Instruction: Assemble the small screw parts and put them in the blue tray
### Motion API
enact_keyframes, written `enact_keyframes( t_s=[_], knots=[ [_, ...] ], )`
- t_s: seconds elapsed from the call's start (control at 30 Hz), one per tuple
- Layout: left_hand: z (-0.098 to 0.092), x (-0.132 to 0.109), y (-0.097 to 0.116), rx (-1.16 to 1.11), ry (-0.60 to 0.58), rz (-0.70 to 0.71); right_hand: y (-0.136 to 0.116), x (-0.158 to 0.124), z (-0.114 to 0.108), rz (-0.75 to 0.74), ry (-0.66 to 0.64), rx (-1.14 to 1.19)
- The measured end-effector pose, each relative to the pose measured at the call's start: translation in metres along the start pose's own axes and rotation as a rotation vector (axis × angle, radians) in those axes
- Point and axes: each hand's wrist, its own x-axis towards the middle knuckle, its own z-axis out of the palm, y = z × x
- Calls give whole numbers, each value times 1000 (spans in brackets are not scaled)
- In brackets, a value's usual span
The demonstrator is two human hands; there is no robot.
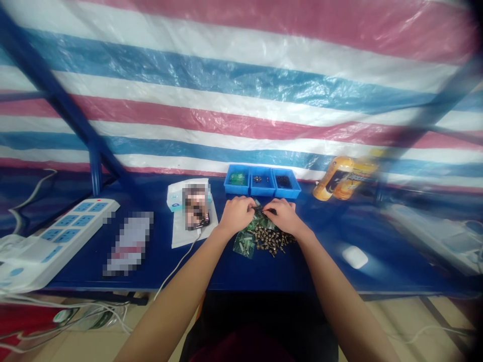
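My left hand and my right hand meet over the middle of the blue table. Between them is a small green circuit board; my left fingers seem to grip its edge. My right fingertips pinch a small dark part against it, though the fingers partly hide both pieces. Just below my hands lies a heap of brass-and-dark screw-like fittings. Beside the heap, to the left, is a clear bag of green boards.
Several blue plastic bins stand behind my hands, holding small parts. A white power strip, a blurred packet, a phone on white paper, yellow bottles and a white case surround them. A striped tarp hangs behind.
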Motion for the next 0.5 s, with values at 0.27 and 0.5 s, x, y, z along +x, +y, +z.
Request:
enact_keyframes(
  t_s=[0.27,0.5],
  knots=[
    [0,1,-1,15,45,-13,1,2,3,26,74,78],
    [-1,1,3,-7,94,21,-5,4,-4,24,195,235]
  ],
)
